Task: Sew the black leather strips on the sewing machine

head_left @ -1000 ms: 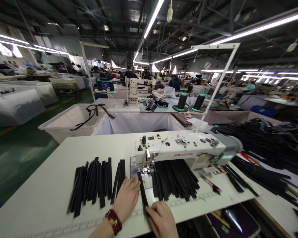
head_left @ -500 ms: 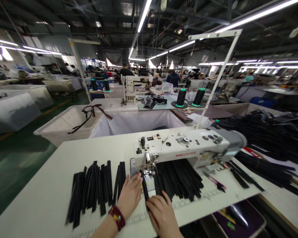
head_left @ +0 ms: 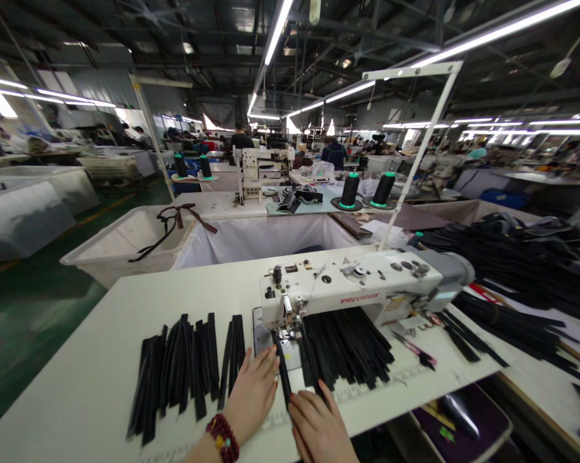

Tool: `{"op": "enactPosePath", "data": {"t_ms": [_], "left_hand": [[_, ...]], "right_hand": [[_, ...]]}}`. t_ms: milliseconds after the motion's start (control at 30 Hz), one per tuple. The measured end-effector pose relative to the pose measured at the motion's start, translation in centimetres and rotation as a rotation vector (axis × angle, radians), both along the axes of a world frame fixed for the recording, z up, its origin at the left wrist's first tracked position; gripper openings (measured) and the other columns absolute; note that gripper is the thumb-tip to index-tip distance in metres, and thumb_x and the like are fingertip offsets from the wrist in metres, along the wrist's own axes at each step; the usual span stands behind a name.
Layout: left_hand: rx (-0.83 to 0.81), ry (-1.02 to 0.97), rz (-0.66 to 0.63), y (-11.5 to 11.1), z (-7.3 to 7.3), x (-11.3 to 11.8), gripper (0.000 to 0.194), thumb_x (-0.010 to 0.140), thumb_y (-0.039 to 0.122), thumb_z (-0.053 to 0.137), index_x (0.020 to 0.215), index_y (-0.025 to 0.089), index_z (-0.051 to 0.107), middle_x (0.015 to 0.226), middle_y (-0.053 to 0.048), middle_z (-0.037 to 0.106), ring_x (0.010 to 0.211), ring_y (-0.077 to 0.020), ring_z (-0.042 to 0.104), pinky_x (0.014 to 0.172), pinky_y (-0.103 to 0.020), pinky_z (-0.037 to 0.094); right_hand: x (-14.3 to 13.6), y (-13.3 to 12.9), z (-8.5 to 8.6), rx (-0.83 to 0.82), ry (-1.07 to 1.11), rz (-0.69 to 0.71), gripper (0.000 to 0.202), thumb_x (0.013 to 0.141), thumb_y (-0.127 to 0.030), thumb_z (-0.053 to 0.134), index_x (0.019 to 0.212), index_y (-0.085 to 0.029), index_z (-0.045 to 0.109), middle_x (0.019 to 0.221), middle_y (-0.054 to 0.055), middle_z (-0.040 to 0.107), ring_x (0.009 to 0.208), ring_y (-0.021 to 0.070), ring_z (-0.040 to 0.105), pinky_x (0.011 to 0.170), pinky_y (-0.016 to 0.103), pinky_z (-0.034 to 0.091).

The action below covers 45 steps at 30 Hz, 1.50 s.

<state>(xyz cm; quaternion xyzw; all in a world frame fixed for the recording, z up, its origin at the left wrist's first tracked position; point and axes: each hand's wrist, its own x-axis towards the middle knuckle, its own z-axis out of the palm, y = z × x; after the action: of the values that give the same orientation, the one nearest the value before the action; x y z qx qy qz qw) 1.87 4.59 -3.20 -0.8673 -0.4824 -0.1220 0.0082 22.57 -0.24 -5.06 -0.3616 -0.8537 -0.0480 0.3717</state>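
A narrow black fabric strip (head_left: 283, 374) lies lengthwise under the presser foot (head_left: 288, 330) of a white sewing machine (head_left: 352, 283). My left hand (head_left: 255, 384), with a beaded bracelet at its wrist, rests flat beside the strip's left edge, fingers stretched toward the foot. At the strip's near end, my right hand (head_left: 319, 421) has its fingers bent over the fabric; its thumb is hidden. Left of my left hand, more black strips (head_left: 186, 363) lie in loose rows. A fanned pile of black strips (head_left: 348, 347) sits under the machine arm.
Thread snips (head_left: 418, 352) lie right of the pile on the white table (head_left: 97, 379). Behind the table stand a lined bin (head_left: 251, 235) and large black thread cones (head_left: 352, 191). Dark fabric (head_left: 512, 263) is heaped at the right. Other people work farther back.
Both hands have slid slightly toward me along the strip, the left one staying flat. The view has shifted a little.
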Motion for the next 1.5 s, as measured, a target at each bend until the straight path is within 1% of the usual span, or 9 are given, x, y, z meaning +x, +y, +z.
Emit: {"op": "enactPosePath", "data": {"t_ms": [133,300,467,633,833,1100,1300,1400,1500], "left_hand": [[-0.001,0.003,-0.012,0.0,0.0,-0.2,0.046,0.09,0.013,0.048,0.134,0.018,0.057,0.145,-0.011,0.056,0.132,-0.0266,0.052,0.113,-0.057,0.038],[-0.004,0.014,-0.001,1.2,0.0,-0.3,0.044,0.091,0.016,0.05,0.134,0.018,0.057,0.144,-0.011,0.057,0.133,-0.0274,0.051,0.113,-0.058,0.039],[-0.002,0.028,0.021,2.4,-0.5,-0.6,0.044,0.09,0.016,0.05,0.133,0.017,0.058,0.145,-0.012,0.056,0.132,-0.0283,0.052,0.112,-0.058,0.04],[0.009,0.037,0.007,3.2,-0.6,-0.9,0.043,0.09,0.015,0.048,0.133,0.015,0.057,0.143,-0.013,0.058,0.131,-0.0291,0.052,0.11,-0.058,0.041],[0.01,0.044,0.005,4.0,-0.7,-1.2,0.043,0.091,0.017,0.047,0.133,0.014,0.057,0.138,-0.013,0.062,0.13,-0.0302,0.053,0.11,-0.058,0.042],[0.041,0.02,-0.001,4.6,-1.7,-1.6,0.044,0.092,0.018,0.046,0.134,0.017,0.057,0.133,-0.012,0.065,0.127,-0.03,0.055,0.11,-0.057,0.042],[0.041,0.011,0.005,4.8,-1.7,-1.6,0.041,0.092,0.019,0.047,0.132,0.015,0.058,0.131,-0.013,0.066,0.126,-0.0304,0.055,0.109,-0.058,0.042],[0.013,0.026,0.002,4.7,-1.1,-1.4,0.041,0.092,0.017,0.047,0.131,0.014,0.058,0.134,-0.014,0.064,0.127,-0.0302,0.055,0.109,-0.059,0.042],[-0.006,0.029,0.009,4.6,-0.6,-1.2,0.042,0.091,0.016,0.047,0.132,0.014,0.057,0.135,-0.014,0.063,0.129,-0.03,0.053,0.11,-0.059,0.04]], "right_hand": [[-0.1,0.3,-0.3,-0.014,0.028,0.006,0.019,0.094,-0.021,0.056,0.111,-0.02,0.063,0.105,0.003,0.072,0.101,0.0192,0.062,0.123,0.044,0.006],[-0.5,1.5,0.6,-0.034,0.035,-0.001,0.016,0.094,-0.023,0.056,0.109,-0.022,0.063,0.102,0.002,0.073,0.1,0.019,0.062,0.123,0.045,0.005],[-0.9,2.9,1.2,-0.085,0.017,0.003,0.017,0.093,-0.019,0.057,0.109,-0.022,0.064,0.103,0.002,0.072,0.101,0.0185,0.062,0.123,0.043,0.002],[-1.2,4.4,0.9,-0.118,-0.039,-0.001,0.022,0.088,-0.013,0.06,0.109,-0.019,0.065,0.104,0.004,0.071,0.103,0.0188,0.061,0.123,0.046,0.003],[-1.5,6.5,0.4,-0.186,-0.127,0.011,0.024,0.087,-0.015,0.063,0.11,-0.02,0.067,0.106,0.005,0.07,0.106,0.0215,0.06,0.122,0.051,0.008],[-2.6,9.0,1.3,-0.163,-0.173,-0.038,0.015,0.093,-0.014,0.06,0.106,-0.019,0.067,0.104,0.004,0.07,0.102,0.0204,0.061,0.119,0.051,0.02],[-4.1,10.4,0.7,-0.164,-0.225,-0.155,0.02,0.091,-0.01,0.06,0.109,-0.017,0.066,0.112,0.009,0.069,0.101,0.0245,0.061,0.103,0.047,0.036],[-4.5,10.2,1.0,-0.187,-0.224,-0.186,0.02,0.092,-0.008,0.057,0.106,-0.017,0.066,0.107,0.009,0.068,0.097,0.0243,0.061,0.096,0.044,0.038],[-4.0,8.5,1.7,-0.194,-0.213,-0.19,0.018,0.091,-0.01,0.058,0.105,-0.019,0.065,0.104,0.008,0.067,0.096,0.0241,0.059,0.093,0.042,0.037]]}}
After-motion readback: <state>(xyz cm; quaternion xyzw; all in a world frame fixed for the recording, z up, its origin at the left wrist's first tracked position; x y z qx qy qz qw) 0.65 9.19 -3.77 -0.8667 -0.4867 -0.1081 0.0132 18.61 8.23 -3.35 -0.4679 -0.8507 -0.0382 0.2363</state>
